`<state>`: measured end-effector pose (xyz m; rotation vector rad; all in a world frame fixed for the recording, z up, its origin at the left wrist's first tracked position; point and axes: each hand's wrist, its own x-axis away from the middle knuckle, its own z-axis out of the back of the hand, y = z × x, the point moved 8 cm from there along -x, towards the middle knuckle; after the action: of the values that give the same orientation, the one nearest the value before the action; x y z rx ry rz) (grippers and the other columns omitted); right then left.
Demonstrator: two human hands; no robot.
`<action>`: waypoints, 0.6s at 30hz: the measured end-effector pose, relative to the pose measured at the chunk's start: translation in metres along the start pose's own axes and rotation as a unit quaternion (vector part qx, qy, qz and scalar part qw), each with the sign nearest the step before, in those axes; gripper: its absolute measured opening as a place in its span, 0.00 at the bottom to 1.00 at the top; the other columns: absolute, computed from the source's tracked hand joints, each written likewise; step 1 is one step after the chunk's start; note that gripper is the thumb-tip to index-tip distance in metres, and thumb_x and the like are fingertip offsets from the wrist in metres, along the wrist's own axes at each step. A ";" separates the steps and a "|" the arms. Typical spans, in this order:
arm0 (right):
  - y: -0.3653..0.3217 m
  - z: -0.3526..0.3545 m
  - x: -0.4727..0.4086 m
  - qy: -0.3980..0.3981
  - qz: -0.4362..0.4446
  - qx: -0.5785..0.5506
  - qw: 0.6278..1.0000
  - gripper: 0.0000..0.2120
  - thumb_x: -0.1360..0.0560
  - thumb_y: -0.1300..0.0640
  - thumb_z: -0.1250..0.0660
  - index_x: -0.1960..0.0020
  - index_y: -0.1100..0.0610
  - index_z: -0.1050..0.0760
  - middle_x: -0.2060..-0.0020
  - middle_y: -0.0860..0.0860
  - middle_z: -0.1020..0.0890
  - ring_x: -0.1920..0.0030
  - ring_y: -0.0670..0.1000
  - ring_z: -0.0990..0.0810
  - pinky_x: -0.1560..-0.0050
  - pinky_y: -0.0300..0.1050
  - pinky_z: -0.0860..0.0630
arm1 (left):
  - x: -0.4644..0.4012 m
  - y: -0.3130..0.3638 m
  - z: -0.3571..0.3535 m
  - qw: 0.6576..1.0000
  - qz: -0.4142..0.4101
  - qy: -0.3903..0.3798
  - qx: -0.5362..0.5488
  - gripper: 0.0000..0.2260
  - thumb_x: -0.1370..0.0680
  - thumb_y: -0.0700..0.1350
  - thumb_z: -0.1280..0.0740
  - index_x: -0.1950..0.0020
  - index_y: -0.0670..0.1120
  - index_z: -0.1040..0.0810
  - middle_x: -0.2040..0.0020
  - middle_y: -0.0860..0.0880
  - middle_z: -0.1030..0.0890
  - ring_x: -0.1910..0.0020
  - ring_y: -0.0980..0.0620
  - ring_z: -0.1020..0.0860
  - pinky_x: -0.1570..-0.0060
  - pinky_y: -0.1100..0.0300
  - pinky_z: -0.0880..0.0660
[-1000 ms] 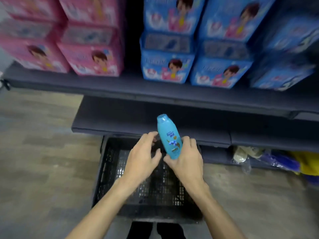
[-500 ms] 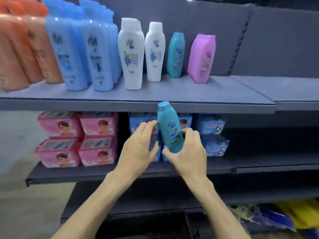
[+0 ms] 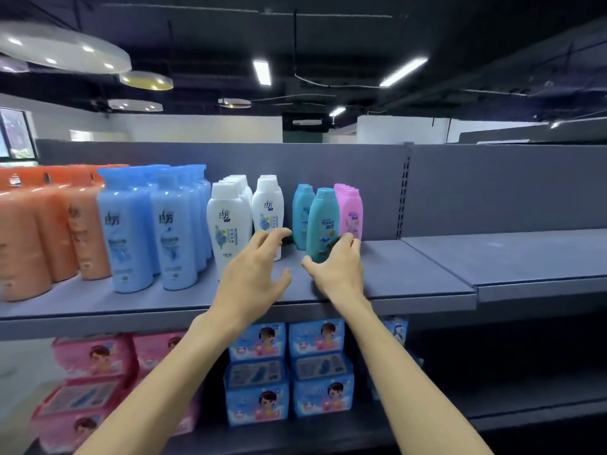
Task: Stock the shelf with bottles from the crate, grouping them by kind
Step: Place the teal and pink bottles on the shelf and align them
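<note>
My right hand grips the lower part of a teal bottle, which stands upright on the grey shelf in front of another teal bottle and next to the pink bottles. Left of it, my left hand hovers over the shelf with relaxed, spread fingers, holding nothing, its fingertips close to the white bottles. Rows of blue bottles and orange bottles fill the shelf's left part. The crate is out of view.
The shelf's right section is bare. Below, pink boxes and blue boxes are stacked on a lower shelf. The shelf's back panel rises behind the bottles.
The view rose from the crate on the floor to the top shelf. My right hand carried the teal bottle up and set it among the teal and pink bottles; my left hand came off it.
</note>
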<state>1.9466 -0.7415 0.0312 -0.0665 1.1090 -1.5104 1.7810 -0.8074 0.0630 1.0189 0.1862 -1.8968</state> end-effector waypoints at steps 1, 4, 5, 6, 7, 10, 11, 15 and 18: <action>0.002 -0.009 -0.009 -0.009 -0.006 0.003 1.000 0.29 0.31 0.47 0.26 0.41 0.60 0.36 0.46 0.54 0.31 0.49 0.59 0.24 0.57 0.44 0.33 | -0.003 -0.003 -0.004 1.000 0.005 -0.008 -0.004 0.25 0.26 0.45 0.30 0.31 0.54 0.33 0.43 0.56 0.28 0.50 0.53 0.23 0.54 0.54 0.24; 0.005 -0.034 -0.030 -0.030 -0.017 0.005 0.999 0.29 0.30 0.51 0.25 0.40 0.61 0.38 0.43 0.56 0.32 0.47 0.61 0.23 0.54 0.46 0.30 | -0.012 -0.010 -0.011 0.999 0.013 -0.022 -0.027 0.24 0.26 0.46 0.31 0.31 0.54 0.33 0.43 0.56 0.27 0.48 0.52 0.24 0.55 0.55 0.25; 0.005 -0.041 -0.036 -0.033 -0.022 0.008 0.999 0.30 0.30 0.51 0.25 0.39 0.61 0.38 0.43 0.57 0.32 0.47 0.61 0.23 0.53 0.46 0.28 | -0.016 -0.012 -0.012 0.999 0.019 -0.025 -0.043 0.24 0.25 0.47 0.32 0.30 0.54 0.34 0.43 0.56 0.27 0.48 0.52 0.24 0.57 0.56 0.25; 0.005 -0.048 -0.042 -0.036 -0.026 0.011 0.999 0.30 0.30 0.52 0.25 0.39 0.61 0.38 0.43 0.57 0.32 0.46 0.60 0.23 0.52 0.47 0.27 | -0.019 -0.016 -0.012 0.997 0.027 -0.027 -0.061 0.24 0.25 0.47 0.32 0.30 0.55 0.34 0.44 0.56 0.27 0.49 0.52 0.24 0.58 0.56 0.26; 0.005 -0.054 -0.047 -0.039 -0.031 0.011 0.999 0.30 0.30 0.53 0.24 0.38 0.61 0.38 0.42 0.57 0.32 0.45 0.60 0.23 0.51 0.47 0.27 | -0.023 -0.019 -0.012 0.996 0.035 -0.028 -0.072 0.24 0.25 0.48 0.33 0.30 0.56 0.34 0.44 0.56 0.27 0.49 0.52 0.25 0.59 0.56 0.26; 0.005 -0.072 -0.063 -0.048 -0.052 0.003 0.997 0.29 0.30 0.54 0.25 0.39 0.61 0.38 0.41 0.57 0.32 0.43 0.61 0.24 0.50 0.48 0.26 | -0.031 -0.028 -0.009 0.996 0.044 -0.024 -0.078 0.23 0.25 0.49 0.33 0.31 0.56 0.33 0.45 0.57 0.26 0.46 0.54 0.24 0.59 0.56 0.25; 0.006 -0.077 -0.068 -0.051 -0.062 0.003 0.997 0.29 0.30 0.55 0.25 0.39 0.61 0.39 0.41 0.58 0.32 0.43 0.61 0.24 0.50 0.49 0.26 | -0.033 -0.030 -0.006 0.995 0.044 -0.020 -0.082 0.23 0.25 0.49 0.33 0.32 0.56 0.33 0.45 0.57 0.26 0.46 0.55 0.24 0.59 0.55 0.25; 0.012 -0.089 -0.086 -0.062 -0.101 -0.001 0.993 0.30 0.29 0.56 0.25 0.37 0.61 0.39 0.39 0.59 0.33 0.41 0.62 0.25 0.47 0.50 0.26 | -0.033 -0.040 0.008 0.992 0.061 0.020 -0.106 0.22 0.26 0.50 0.31 0.33 0.57 0.32 0.49 0.57 0.24 0.50 0.53 0.22 0.60 0.54 0.23; 0.014 -0.095 -0.094 -0.064 -0.100 0.017 0.993 0.31 0.28 0.55 0.26 0.35 0.62 0.40 0.37 0.60 0.33 0.39 0.62 0.25 0.44 0.50 0.25 | -0.030 -0.045 0.016 0.992 0.069 0.044 -0.099 0.22 0.27 0.50 0.31 0.35 0.56 0.31 0.52 0.57 0.23 0.52 0.53 0.22 0.61 0.54 0.24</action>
<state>1.9275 -0.6094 0.0201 -0.2552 0.9962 -1.6780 1.7425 -0.7710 0.0826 0.9563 0.3397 -1.6733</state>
